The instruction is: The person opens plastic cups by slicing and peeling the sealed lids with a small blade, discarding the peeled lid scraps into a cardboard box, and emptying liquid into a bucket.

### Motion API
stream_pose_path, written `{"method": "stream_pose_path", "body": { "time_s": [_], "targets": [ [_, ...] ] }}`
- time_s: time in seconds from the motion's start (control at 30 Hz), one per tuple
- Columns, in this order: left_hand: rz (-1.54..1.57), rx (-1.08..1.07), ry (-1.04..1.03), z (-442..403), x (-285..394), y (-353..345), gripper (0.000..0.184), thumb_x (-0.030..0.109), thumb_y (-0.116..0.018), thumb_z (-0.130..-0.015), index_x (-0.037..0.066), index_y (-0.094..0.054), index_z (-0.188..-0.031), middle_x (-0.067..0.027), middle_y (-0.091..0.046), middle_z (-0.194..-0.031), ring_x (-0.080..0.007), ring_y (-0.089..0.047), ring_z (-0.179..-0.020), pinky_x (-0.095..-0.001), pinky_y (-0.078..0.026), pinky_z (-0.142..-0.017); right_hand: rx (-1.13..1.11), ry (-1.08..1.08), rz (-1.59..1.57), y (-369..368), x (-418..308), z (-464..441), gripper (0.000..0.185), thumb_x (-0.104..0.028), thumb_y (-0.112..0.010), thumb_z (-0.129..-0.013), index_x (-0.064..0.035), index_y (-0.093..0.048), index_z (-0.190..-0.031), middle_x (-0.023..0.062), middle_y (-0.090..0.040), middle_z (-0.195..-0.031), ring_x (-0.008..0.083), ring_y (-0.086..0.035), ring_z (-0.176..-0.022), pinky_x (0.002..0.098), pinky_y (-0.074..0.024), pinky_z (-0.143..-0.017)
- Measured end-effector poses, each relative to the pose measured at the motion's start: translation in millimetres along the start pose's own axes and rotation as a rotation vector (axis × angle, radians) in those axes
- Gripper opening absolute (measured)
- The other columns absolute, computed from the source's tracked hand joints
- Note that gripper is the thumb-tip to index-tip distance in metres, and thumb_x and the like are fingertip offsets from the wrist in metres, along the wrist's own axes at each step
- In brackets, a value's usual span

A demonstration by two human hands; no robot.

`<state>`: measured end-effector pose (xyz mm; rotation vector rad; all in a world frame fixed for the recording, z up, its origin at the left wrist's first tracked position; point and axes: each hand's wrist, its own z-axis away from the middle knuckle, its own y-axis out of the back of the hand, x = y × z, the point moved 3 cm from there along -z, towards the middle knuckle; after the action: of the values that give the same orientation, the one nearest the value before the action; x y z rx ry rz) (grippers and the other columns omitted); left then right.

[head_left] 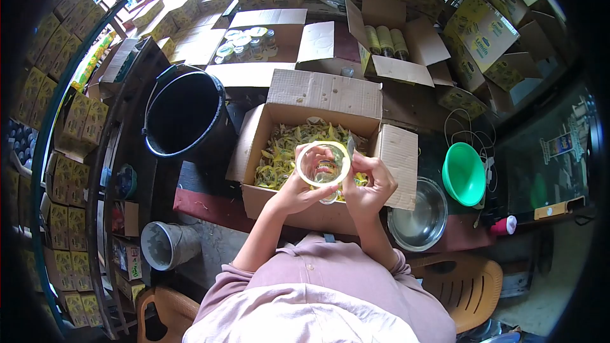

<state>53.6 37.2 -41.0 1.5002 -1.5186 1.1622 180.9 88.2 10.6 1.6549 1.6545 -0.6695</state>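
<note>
A large black bucket [185, 114] stands at the person's left, with a grey bucket [166, 246] below it. Next comes an open cardboard box [325, 93] full of yellow-green pieces [276, 146]. Above its near side, the left hand [297, 194] grips a clear cup [325, 165] with a pale-yellow rim, mouth turned toward the person. The right hand [370, 189], just beside the rim, pinches a small grey piece [351, 144], too small to identify. Farther right sit a metal bowl [417, 216] and a green bowl [463, 174].
</note>
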Motion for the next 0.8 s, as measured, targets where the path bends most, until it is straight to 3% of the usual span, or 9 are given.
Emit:
{"method": "stream_pose_path", "body": {
  "time_s": [0.17, 0.27, 0.4, 0.5, 0.6, 0.8],
  "targets": [
    [0.175, 0.001, 0.083, 0.7, 3.9, -4.6, 0.066, 0.005, -0.065, -0.076, 0.009, -0.025, -0.128, -0.0072, -0.037, -0.118, -0.0176, -0.039, -0.115, -0.0323, -0.040, -0.089, -0.014, -0.036, -0.027, 2.8, 3.6, -0.7, 0.019, 0.009, -0.065, -0.064, 0.0028, -0.062, -0.082, 0.0067, -0.060, -0.070, 0.0085, -0.058, -0.062, 0.0204, -0.0470, -0.058],
    [0.204, -0.001, 0.124, 2.1, 4.6, -1.7, 0.062, 0.008, -0.060, -0.080, 0.009, -0.021, -0.128, -0.0116, -0.042, -0.120, -0.0181, -0.043, -0.112, -0.0329, -0.041, -0.090, -0.003, -0.030, -0.031, 5.3, -1.7, -0.5, 0.019, 0.006, -0.066, -0.063, 0.0006, -0.062, -0.081, 0.0090, -0.062, -0.066, 0.0136, -0.062, -0.058, 0.0234, -0.0487, -0.055],
    [0.349, 0.049, 0.133, 1.2, 2.9, -0.2, 0.062, 0.008, -0.059, -0.081, 0.010, -0.021, -0.129, -0.0116, -0.042, -0.120, -0.0184, -0.046, -0.108, -0.0324, -0.041, -0.089, -0.011, -0.050, -0.031, 6.6, -6.6, 0.4, 0.018, 0.005, -0.066, -0.064, 0.0003, -0.062, -0.081, 0.0085, -0.062, -0.064, 0.0131, -0.062, -0.058, 0.0234, -0.0490, -0.056],
    [0.310, 0.049, 0.160, 3.2, 0.7, 1.6, 0.070, 0.029, -0.062, -0.079, 0.009, -0.021, -0.131, -0.0112, -0.040, -0.124, -0.0233, -0.041, -0.117, -0.0399, -0.034, -0.098, -0.024, -0.049, -0.047, 5.8, -6.7, 1.8, 0.017, 0.005, -0.067, -0.065, 0.0004, -0.062, -0.081, 0.0084, -0.062, -0.064, 0.0129, -0.062, -0.058, 0.0234, -0.0490, -0.055],
    [0.445, 0.035, 0.090, 1.0, -2.1, 1.7, 0.077, 0.041, -0.063, -0.075, 0.008, -0.022, -0.132, -0.0110, -0.040, -0.124, -0.0230, -0.039, -0.118, -0.0400, -0.032, -0.099, -0.040, -0.045, -0.037, 4.6, -8.9, 1.7, 0.017, 0.005, -0.067, -0.065, 0.0009, -0.062, -0.080, 0.0083, -0.062, -0.064, 0.0129, -0.062, -0.058, 0.0233, -0.0489, -0.055],
    [0.359, 0.085, 0.111, -0.5, 5.7, -1.8, 0.081, 0.044, -0.064, -0.073, 0.006, -0.025, -0.132, -0.0108, -0.039, -0.124, -0.0211, -0.036, -0.119, -0.0388, -0.030, -0.099, -0.027, -0.045, -0.036, 3.6, -11.9, 1.6, 0.017, 0.007, -0.066, -0.065, 0.0013, -0.061, -0.080, 0.0085, -0.062, -0.065, 0.0129, -0.062, -0.057, 0.0233, -0.0488, -0.056]
  ]
}}
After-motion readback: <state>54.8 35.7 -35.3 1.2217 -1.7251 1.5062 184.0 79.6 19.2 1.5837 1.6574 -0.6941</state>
